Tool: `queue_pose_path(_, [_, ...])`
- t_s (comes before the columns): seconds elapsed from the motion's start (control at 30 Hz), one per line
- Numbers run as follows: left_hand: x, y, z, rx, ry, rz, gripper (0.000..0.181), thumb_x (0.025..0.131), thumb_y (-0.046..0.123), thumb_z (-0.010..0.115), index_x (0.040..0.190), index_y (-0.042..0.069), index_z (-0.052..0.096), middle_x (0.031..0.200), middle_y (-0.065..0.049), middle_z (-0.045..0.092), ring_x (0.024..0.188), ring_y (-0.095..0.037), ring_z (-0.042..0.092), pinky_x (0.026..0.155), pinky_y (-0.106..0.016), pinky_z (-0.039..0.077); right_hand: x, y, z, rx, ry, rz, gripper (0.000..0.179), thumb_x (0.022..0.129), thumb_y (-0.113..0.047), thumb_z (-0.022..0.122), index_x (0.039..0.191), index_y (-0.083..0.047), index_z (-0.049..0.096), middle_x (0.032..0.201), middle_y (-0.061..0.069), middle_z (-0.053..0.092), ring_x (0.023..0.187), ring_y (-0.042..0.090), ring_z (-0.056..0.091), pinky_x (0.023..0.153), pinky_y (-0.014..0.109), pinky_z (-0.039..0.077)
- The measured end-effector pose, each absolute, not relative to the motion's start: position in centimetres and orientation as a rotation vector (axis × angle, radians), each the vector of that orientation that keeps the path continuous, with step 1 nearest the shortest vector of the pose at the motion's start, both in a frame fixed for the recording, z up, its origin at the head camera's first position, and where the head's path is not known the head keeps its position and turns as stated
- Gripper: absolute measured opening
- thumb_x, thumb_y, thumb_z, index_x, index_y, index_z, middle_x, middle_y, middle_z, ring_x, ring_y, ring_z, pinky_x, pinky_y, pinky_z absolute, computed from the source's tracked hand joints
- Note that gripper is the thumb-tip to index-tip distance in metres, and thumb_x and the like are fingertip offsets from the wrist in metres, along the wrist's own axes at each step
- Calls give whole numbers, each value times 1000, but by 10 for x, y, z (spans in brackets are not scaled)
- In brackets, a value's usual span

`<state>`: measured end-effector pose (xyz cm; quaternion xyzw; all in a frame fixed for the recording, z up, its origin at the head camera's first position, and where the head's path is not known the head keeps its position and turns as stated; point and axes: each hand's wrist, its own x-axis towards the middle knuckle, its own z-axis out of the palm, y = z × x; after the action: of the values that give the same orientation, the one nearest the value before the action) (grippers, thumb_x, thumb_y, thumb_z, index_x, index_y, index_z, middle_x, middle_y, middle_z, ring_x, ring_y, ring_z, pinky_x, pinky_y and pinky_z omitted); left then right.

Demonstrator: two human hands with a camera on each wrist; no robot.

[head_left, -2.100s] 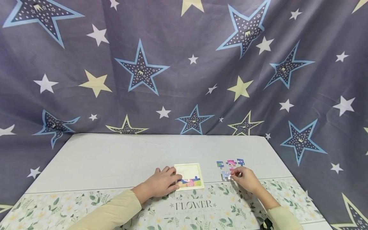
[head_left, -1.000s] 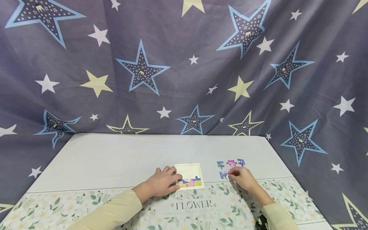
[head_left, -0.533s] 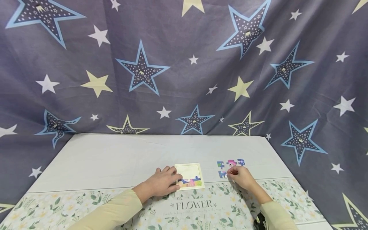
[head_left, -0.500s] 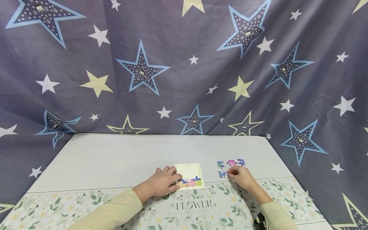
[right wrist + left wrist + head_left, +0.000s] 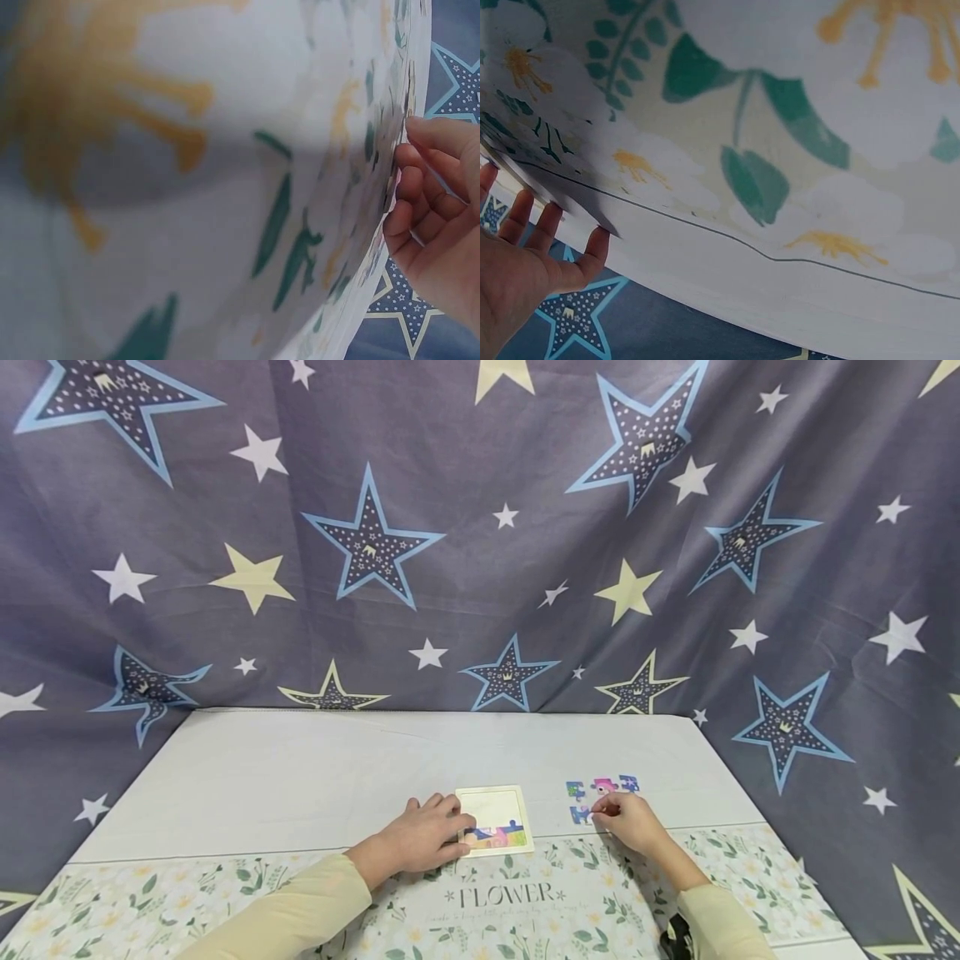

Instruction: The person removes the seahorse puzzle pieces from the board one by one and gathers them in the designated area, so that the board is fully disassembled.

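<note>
The left hand [image 5: 422, 837], fingers loosely spread, rests on the left edge of the cream jigsaw tray [image 5: 489, 805], which holds fitted pieces [image 5: 498, 837] along its near side. Right of the tray, the right hand [image 5: 636, 823], thumb and fingertips drawn together, touches a blue jigsaw piece [image 5: 579, 816] on the table [image 5: 315, 777]; whether it pinches it, I cannot tell.

The tray [image 5: 491, 807] is cream, puzzle pieces [image 5: 603, 786] blue and pink, tablecloth [image 5: 345, 777] floral white, curtain [image 5: 472, 585] starry grey-purple.
</note>
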<state>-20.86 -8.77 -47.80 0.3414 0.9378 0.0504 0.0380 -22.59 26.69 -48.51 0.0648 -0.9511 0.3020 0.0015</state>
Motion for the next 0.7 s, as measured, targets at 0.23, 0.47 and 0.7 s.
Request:
queue_pose_path(0.23, [-210,-88,-478,1052,2871,178,40,93,51,46,127,31,53,113,3,49,95,-13,44,78,-49,41,-226,266,-485,184,-2994,935,4,85,-10,65,87,-9,69,78,0,63,69,11,50,61,26,42])
queue_pose_path(0.47, [-210,-87,-479,1057,2887,172,39,93,52,47,125,31,54,110,4,49,93,-12,44,76,-47,41,-226,265,-483,169,-3006,907,4,85,-10,65,86,-9,69,77,0,63,68,11,49,61,27,41])
queue_pose_path(0.7, [-210,-87,-477,1049,2885,175,38,92,52,48,124,31,55,109,4,49,92,-12,44,76,-46,41,-226,265,-483,165,-2998,920,4,85,-11,66,87,-9,69,77,0,62,68,11,49,61,25,40])
